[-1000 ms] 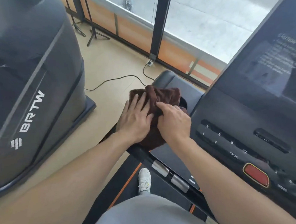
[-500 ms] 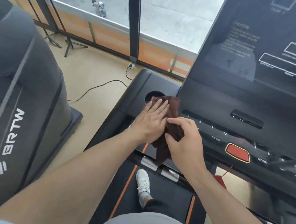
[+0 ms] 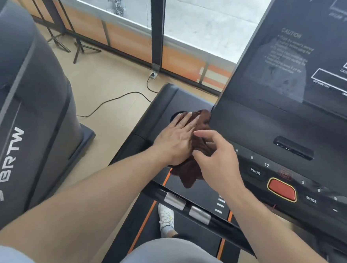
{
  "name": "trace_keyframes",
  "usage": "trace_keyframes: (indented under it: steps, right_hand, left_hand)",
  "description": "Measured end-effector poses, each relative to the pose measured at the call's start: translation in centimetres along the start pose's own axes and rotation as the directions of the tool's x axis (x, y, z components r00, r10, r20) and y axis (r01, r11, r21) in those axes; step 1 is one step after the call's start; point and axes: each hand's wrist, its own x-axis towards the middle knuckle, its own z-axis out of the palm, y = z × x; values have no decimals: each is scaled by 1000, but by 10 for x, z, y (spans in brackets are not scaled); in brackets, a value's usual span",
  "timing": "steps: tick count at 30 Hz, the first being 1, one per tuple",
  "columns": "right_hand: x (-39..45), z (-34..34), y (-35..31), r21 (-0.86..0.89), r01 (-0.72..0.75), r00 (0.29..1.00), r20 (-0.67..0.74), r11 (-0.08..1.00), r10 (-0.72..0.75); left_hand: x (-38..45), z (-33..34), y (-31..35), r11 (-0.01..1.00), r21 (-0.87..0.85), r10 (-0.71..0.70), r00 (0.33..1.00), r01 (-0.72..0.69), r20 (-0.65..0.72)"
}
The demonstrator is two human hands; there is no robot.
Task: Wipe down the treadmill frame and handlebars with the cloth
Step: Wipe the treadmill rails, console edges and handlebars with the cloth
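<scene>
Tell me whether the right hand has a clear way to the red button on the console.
Probably yes. The right hand hovers over the brown cloth, fingers loosely curled, and the red button lies just beyond its wrist side with only bare console panel between them.

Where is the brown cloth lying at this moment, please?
In the head view, the brown cloth lies mid-frame on the treadmill's left console tray, under the left hand, beside the cup holder.
</scene>
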Motion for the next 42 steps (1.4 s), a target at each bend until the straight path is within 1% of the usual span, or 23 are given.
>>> trace_keyframes:
  steps: [4,7,8,10,11,12,14,15,18,20,23,26,28,30,31,32,33,34,35,36,38,41,42]
  right_hand:
    - [-32,18,0,-21,-8,989,150,1000,11]
    - [-52,32,-1,-64,-1,974,225,998,15]
    - [-59,35,-1,-67,-7,969,247,998,24]
    - [-74,40,-1,-54,-42,953,296,998,56]
    - [-83,43,-3,-47,-55,946,316,997,67]
    - [-93,45,-5,-33,-56,943,327,998,63]
    - [-113,49,-9,16,-33,943,332,999,26]
    - [-123,51,-11,39,-16,943,333,999,2]
    - [-150,54,-16,110,23,936,346,994,-60]
    - [-167,56,-18,136,64,930,351,989,-109]
    - [-185,53,-20,139,113,944,294,984,-150]
    - [-189,48,-19,157,197,972,99,968,-214]
    - [-183,45,-16,136,268,962,-87,954,-258]
    - [-166,48,-5,22,297,937,-197,955,-287]
    - [-152,52,5,-148,283,937,-168,948,-306]
    - [-136,58,15,-409,257,952,-48,876,-302]
    - [-120,65,27,-635,250,966,109,731,-236]
    - [-107,74,38,-760,258,965,228,596,-127]
    - [-96,83,43,-805,266,955,294,530,-32]
    - [-86,92,45,-800,264,948,319,538,9]
    - [-71,107,38,-758,255,949,316,600,-4]
    - [-50,120,24,-768,354,918,395,535,-41]
    - [-44,120,23,-736,370,901,432,567,-28]
  left_hand:
    - [-52,16,4,998,50,26,1000,-27,10]
    - [-89,33,11,998,-63,-17,999,15,-30]
    - [-103,36,17,993,-116,-44,995,32,-94]
    - [-136,42,32,964,-254,-148,947,75,-285]
    - [-153,41,39,921,-381,-204,931,77,-303]
    - [-169,37,47,844,-532,-259,922,71,-287]
    - [-195,35,60,603,-795,-384,898,69,-213]
    - [-207,37,66,485,-872,-437,883,69,-172]
    - [-239,44,90,243,-969,-543,835,48,-94]
    - [-257,44,103,165,-986,-619,781,32,-78]
    - [-271,40,113,126,-991,-711,701,45,-59]
    - [-274,34,117,166,-983,-768,636,81,-77]
    - [-270,28,115,143,-980,-763,646,137,-21]
    - [-265,21,109,162,-966,-721,693,203,25]
    - [-264,19,105,189,-951,-702,711,243,42]
    - [-266,20,101,191,-942,-691,720,275,70]
    - [-269,23,97,165,-937,-685,719,307,115]
    - [-275,27,96,132,-933,-684,712,335,159]
    - [-283,33,97,96,-928,-685,700,359,200]
    - [-291,39,99,60,-925,-690,685,376,233]
    - [-306,53,105,-2,-913,-713,640,407,287]
    - [-322,69,118,-77,-887,-765,543,455,345]
    - [-324,72,124,-103,-880,-775,517,465,364]
